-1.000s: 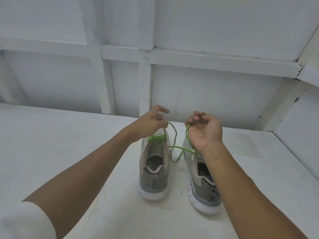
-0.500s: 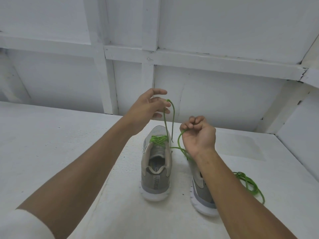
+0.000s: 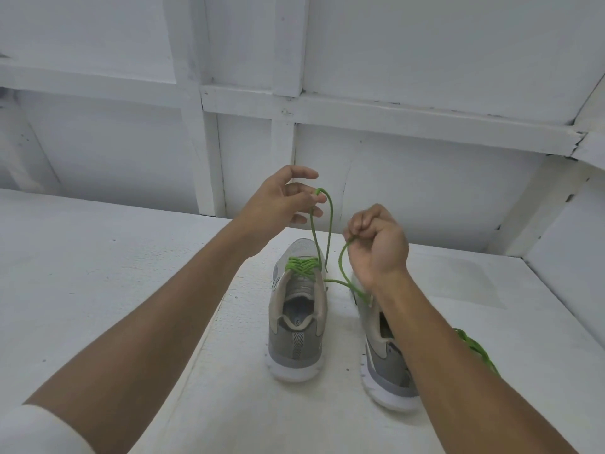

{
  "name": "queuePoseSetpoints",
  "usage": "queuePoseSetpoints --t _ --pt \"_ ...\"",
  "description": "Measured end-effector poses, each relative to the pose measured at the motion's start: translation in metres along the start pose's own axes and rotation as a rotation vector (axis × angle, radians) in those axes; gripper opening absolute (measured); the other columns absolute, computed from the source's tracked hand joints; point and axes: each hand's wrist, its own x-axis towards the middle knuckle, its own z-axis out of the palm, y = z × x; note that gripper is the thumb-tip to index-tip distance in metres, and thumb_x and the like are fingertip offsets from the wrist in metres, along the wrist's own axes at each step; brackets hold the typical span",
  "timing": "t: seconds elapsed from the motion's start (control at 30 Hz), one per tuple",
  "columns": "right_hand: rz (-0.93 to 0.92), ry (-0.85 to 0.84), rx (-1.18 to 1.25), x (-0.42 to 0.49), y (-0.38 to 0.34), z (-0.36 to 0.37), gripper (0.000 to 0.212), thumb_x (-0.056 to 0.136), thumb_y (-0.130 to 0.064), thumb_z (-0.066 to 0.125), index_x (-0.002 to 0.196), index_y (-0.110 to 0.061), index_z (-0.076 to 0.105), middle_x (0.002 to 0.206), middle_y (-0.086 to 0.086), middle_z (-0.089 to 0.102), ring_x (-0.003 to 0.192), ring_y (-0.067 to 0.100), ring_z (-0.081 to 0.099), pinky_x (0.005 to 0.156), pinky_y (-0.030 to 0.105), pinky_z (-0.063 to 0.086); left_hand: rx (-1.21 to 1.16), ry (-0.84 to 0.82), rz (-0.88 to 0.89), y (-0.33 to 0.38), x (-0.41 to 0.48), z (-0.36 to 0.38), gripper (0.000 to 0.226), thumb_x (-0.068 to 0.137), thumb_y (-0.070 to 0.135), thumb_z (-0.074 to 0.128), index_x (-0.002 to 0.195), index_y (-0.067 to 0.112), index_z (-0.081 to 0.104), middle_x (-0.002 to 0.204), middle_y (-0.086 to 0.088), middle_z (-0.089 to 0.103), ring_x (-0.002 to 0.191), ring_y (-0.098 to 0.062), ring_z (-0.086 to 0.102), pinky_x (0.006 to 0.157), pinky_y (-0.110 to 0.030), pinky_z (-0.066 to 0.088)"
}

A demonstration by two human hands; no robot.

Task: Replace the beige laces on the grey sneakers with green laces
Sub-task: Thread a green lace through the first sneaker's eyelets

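2 ends of 1 green lace (image 3: 302, 266) rise from the crossed eyelets of the left sneaker (image 3: 296, 322), just below both hands. The left hand (image 3: 281, 204) holds 1 end hooked over its fingertips, seemingly pinched. The right hand (image 3: 379, 247) is a fist closed round the other end. Thin, limp and light, the cord likely slips, so it is best gripped near the tips. The right sneaker (image 3: 389, 368) lies under the right forearm, with a spare green lace (image 3: 474, 347) heaped just outside that arm.

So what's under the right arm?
The right shoe, heel and side showing. A loose green lace pokes out beyond the arm. The shoe's front is covered, so its lacing can't be seen.
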Motion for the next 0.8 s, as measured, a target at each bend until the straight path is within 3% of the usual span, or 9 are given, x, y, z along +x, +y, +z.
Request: queuePoseSetpoints --t 0.13,0.2,0.27,0.33,0.43,0.5,0.6,0.7,0.8 --pt "0.067 -0.004 -0.891 -0.008 0.023 -0.011 0.040 0.071 0.015 0.035 0.064 -0.013 0.062 0.067 -0.004 0.059 0.068 0.014 0.052 0.060 0.023 0.040 0.063 -0.004 0.008 0.002 -0.003 0.002 0.033 0.094 0.004 0.055 0.126 0.012 0.050 0.101 -0.002 0.073 0.083 -0.019 0.067 0.075 -0.035 0.046" --pt "0.082 -0.018 -1.102 -0.008 0.022 -0.009 0.032 0.081 0.009 0.041 0.081 -0.013 0.064 0.082 -0.007 0.061 0.076 0.009 0.055 0.058 0.018 0.040 0.089 -0.015 0.015 0.004 -0.004 0.004 0.033 0.094 0.005 0.055 0.126 0.012 0.050 0.103 -0.001 0.074 0.082 -0.018 0.068 0.074 -0.034 0.046" --pt "0.064 -0.040 -1.129 -0.006 0.017 -0.007 0.018 0.087 -0.002 0.051 0.095 -0.016 0.058 0.085 -0.007 0.057 0.074 0.009 0.053 0.055 0.016 0.038 0.111 -0.034 0.014 0.007 -0.006 0.007 0.033 0.094 0.004 0.055 0.126 0.012 0.050 0.105 -0.002 0.074 0.082 -0.019 0.067 0.073 -0.032 0.046" --pt "0.039 -0.066 -1.145 -0.002 0.011 -0.006 0.019 0.088 -0.017 0.059 0.105 -0.021 0.051 0.081 -0.005 0.054 0.071 0.010 0.052 0.057 0.020 0.039 0.121 -0.067 0.011 0.008 -0.009 0.011 0.032 0.094 0.004 0.056 0.125 0.012 0.050 0.107 -0.004 0.073 0.083 -0.021 0.066 0.073 -0.033 0.045" --pt "0.020 -0.113 -1.230 0.010 0.005 -0.004 0.007 0.093 -0.037 0.053 0.095 -0.030 0.054 0.089 -0.001 0.061 0.081 0.016 0.057 0.064 0.027 0.043 0.151 -0.140 0.022 0.009 -0.018 0.018 0.030 0.092 0.006 0.059 0.120 0.015 0.054 0.104 -0.006 0.074 0.085 -0.022 0.065 0.075 -0.035 0.045" --pt "0.079 -0.154 -1.227 0.019 -0.001 -0.007 0.017 0.094 -0.026 0.049 0.081 -0.022 0.058 0.080 0.000 0.063 0.072 0.019 0.057 0.061 0.030 0.042 0.159 -0.167 0.026 0.007 -0.028 0.023 0.027 0.091 0.007 0.062 0.117 0.015 0.057 0.100 -0.008 0.073 0.083 -0.021 0.066 0.075 -0.033 0.046" --pt "0.208 -0.216 -1.145 0.028 -0.012 -0.016 0.017 0.087 -0.001 0.050 0.094 -0.007 0.066 0.066 -0.003 0.065 0.057 0.013 0.059 0.057 0.029 0.046 0.148 -0.175 0.029 -0.001 -0.045 0.031 0.025 0.090 0.009 0.064 0.113 0.017 0.060 0.098 -0.010 0.073 0.084 -0.024 0.069 0.087 -0.038 0.054" --pt "0.276 -0.164 -0.994 0.038 -0.021 -0.022 0.026 0.091 0.005 0.044 0.106 -0.004 0.063 0.090 0.007 0.068 0.070 0.017 0.065 0.075 0.037 0.055 0.160 -0.127 0.008 -0.016 -0.064 0.039 0.022 0.091 0.007 0.063 0.108 0.021 0.061 0.094 -0.004 0.075 0.087 -0.020 0.070 0.093 -0.046 0.052" --pt "0.332 -0.060 -0.753 0.046 -0.029 -0.024 0.022 0.095 -0.004 0.041 0.105 0.000 0.061 0.097 0.013 0.067 0.073 0.021 0.066 0.069 0.032 0.054 0.199 -0.101 -0.025 -0.029 -0.080 0.047 0.020 0.092 0.013 0.064 0.106 0.027 0.062 0.093 0.006 0.075 0.093 -0.016 0.069 0.090 -0.048 0.053"
